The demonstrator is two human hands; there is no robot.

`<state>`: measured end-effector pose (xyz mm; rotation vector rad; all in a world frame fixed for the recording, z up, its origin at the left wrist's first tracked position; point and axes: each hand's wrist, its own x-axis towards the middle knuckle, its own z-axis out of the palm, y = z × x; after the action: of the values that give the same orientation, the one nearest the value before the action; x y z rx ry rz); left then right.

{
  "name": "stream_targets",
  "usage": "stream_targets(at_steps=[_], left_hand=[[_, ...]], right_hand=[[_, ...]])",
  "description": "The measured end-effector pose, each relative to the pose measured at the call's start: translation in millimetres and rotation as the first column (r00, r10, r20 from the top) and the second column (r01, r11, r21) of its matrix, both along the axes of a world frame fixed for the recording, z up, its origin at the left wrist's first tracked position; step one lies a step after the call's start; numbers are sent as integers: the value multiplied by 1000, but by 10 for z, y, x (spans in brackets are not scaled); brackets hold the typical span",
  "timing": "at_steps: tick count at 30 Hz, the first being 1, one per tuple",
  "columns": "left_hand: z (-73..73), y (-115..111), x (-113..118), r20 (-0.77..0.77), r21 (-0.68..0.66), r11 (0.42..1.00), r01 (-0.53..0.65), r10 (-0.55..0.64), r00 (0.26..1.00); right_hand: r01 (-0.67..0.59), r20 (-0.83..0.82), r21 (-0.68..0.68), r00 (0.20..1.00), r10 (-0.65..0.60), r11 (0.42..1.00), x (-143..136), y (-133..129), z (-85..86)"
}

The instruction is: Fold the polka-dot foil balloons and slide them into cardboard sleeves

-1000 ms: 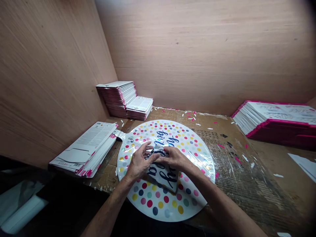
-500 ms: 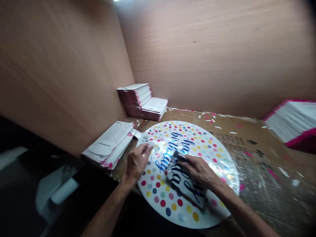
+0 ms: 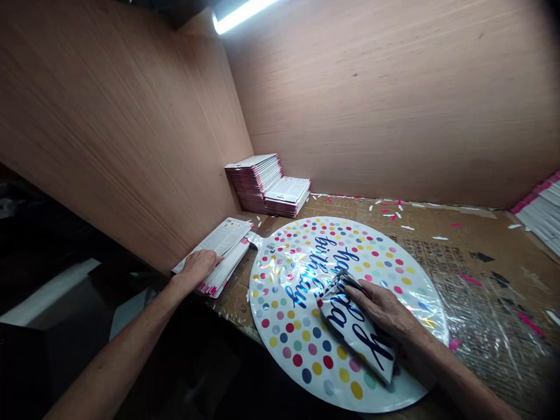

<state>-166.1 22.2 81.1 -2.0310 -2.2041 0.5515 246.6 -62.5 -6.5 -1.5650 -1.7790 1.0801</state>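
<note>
A flat round foil balloon (image 3: 280, 344), white with coloured dots and blue "happy birthday" lettering, lies before me. Over its right half, my right hand (image 3: 385, 306) grips a folded foil balloon (image 3: 356, 338) printed with the same dark lettering. To the left, my left hand (image 3: 201, 267) rests on a low stack of white printed card sleeves (image 3: 225, 268) with pink edges. Its fingers curl at the right edge of the top sleeve (image 3: 227, 232); the thumb is hidden.
Taller stacks of pink-edged sleeves (image 3: 258, 186) stand in the back corner. More sleeves (image 3: 542, 216) are at the far right. Wooden panels (image 3: 371, 105) rise behind and on the left. Pink and white paper scraps (image 3: 470, 280) litter the cardboard-covered table (image 3: 464, 251).
My left hand has moved left from above the flat balloon to the sleeve stack. My right hand still holds the folded balloon. The view has shifted, showing more of the lamp.
</note>
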Motion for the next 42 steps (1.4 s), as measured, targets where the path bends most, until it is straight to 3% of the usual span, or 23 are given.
stream_targets(at_steps=[4,7,10,13,15,17,19,21,24,26,31,33,36,40,42], left_hand=[[129,-67,69,-66,68,997,22,-17,998],[167,-273,364,-100,158,985,69,-53,994],[118,-581,973,-70,188,961,201,-191,979],[14,-830,1763,85,84,934,348,-355,931],[-47,-882,2184,214,46,914,403,-403,890],[-94,-834,2378,333,23,907,420,-403,852],[-143,-715,2323,423,57,899,435,-416,805],[-205,-582,2097,474,147,853,501,-505,721],[-320,-473,1720,478,199,675,711,-700,531],[-407,-488,1589,440,169,571,803,-773,457],[-584,-643,1679,235,178,468,866,-875,424],[-608,-667,1750,164,143,431,891,-898,408],[-600,-641,1804,92,91,427,900,-903,419],[-573,-595,1810,87,139,444,885,-896,436],[-565,-591,1805,79,224,451,864,-892,445]], right_hand=[[-22,-45,57,999,25,998,55,-49,35],[-33,-87,95,995,42,995,188,-212,153],[-36,-165,44,985,43,998,357,-452,308],[-69,-116,33,991,73,997,487,-662,425],[-99,-17,50,995,100,994,549,-748,453],[-87,72,45,994,83,995,599,-792,450],[-44,137,41,990,38,998,625,-802,448],[-33,171,58,985,22,998,592,-781,464],[-97,167,91,983,81,991,381,-702,482],[-146,180,104,976,126,984,169,-632,440],[-130,402,142,914,63,981,-167,-510,206],[-136,418,142,906,66,980,-171,-498,171],[-144,355,185,932,70,972,-166,-504,191],[61,239,377,958,-161,924,-264,-502,166],[160,248,387,931,-269,908,-308,-481,112]])
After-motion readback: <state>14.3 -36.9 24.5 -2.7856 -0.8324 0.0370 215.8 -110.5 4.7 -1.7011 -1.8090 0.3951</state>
